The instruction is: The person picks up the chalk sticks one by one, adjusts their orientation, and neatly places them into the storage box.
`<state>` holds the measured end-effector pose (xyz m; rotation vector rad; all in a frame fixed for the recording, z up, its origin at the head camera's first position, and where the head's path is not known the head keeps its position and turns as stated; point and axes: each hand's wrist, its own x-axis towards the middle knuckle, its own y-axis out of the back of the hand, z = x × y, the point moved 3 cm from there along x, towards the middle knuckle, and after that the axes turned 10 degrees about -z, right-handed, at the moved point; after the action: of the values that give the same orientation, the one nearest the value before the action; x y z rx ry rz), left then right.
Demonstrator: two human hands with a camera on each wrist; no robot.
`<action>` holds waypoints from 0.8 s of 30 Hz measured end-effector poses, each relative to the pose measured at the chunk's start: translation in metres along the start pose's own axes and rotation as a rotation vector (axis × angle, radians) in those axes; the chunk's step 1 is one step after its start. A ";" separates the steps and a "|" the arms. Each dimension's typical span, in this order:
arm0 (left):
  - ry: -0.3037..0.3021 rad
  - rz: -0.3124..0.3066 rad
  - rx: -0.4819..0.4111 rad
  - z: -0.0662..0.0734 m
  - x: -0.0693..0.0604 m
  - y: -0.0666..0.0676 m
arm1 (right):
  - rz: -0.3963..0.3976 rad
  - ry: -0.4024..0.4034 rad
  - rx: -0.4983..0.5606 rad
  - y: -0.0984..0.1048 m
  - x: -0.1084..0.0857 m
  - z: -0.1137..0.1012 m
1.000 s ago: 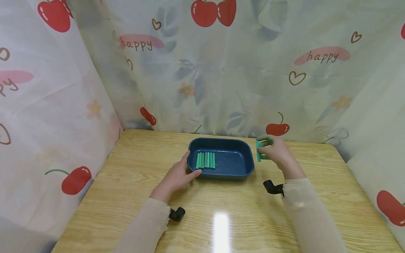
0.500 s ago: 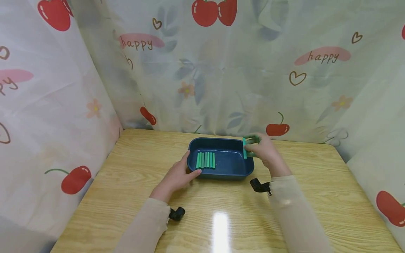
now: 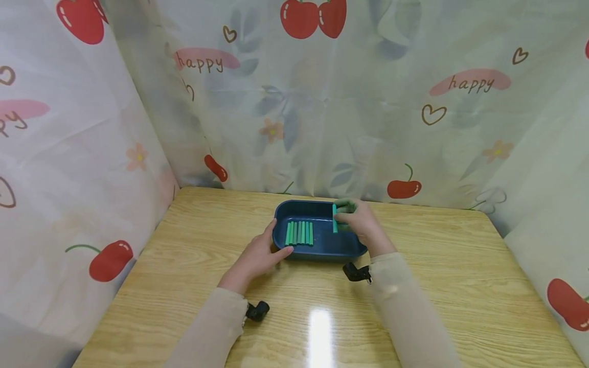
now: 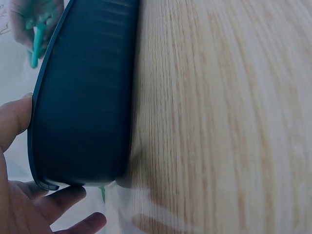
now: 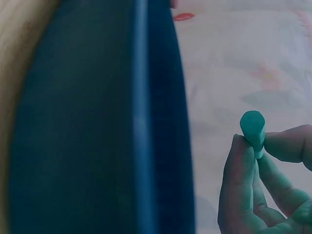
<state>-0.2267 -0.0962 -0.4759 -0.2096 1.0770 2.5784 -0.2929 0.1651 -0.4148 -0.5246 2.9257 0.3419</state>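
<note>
A dark blue rectangular tray [image 3: 329,256] stands on the table, with several green chalk sticks [image 3: 299,233] lying side by side in its left part. My left hand [image 3: 255,258] grips the tray's left end; in the left wrist view its thumb [image 4: 17,117] touches the rim and its fingers reach round the end. Over the right part of the tray, my right hand [image 3: 361,221] pinches one green chalk stick [image 3: 335,219] between thumb and fingertips. That stick's blunt end [image 5: 252,123] faces the right wrist camera, and the fingers look stained green.
The wooden table [image 3: 193,245] spreads around the tray on all sides. A printed curtain [image 3: 317,128] with cherries and hearts hangs behind it and at both sides. Small black cameras [image 3: 356,272] sit on both wrists.
My right hand has moved left with the chalk stick, from beyond the tray's right end to over its right part. The left hand and the chalk sticks in the tray have stayed put.
</note>
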 end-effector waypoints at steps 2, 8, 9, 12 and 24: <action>-0.005 0.002 0.003 0.000 0.000 0.000 | -0.003 -0.004 0.013 -0.004 0.005 0.006; 0.002 -0.009 0.008 0.000 0.001 0.000 | -0.001 -0.028 0.030 -0.013 0.016 0.022; 0.001 -0.009 0.006 0.000 0.001 0.000 | 0.001 -0.032 0.026 -0.015 0.018 0.024; -0.005 -0.007 0.005 0.000 0.000 0.000 | 0.004 -0.051 0.016 -0.018 0.023 0.032; -0.002 -0.005 0.004 -0.001 0.000 0.000 | -0.005 -0.173 0.059 -0.030 0.038 0.052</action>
<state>-0.2268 -0.0965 -0.4764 -0.2092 1.0791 2.5712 -0.3121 0.1387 -0.4778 -0.4688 2.7576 0.2844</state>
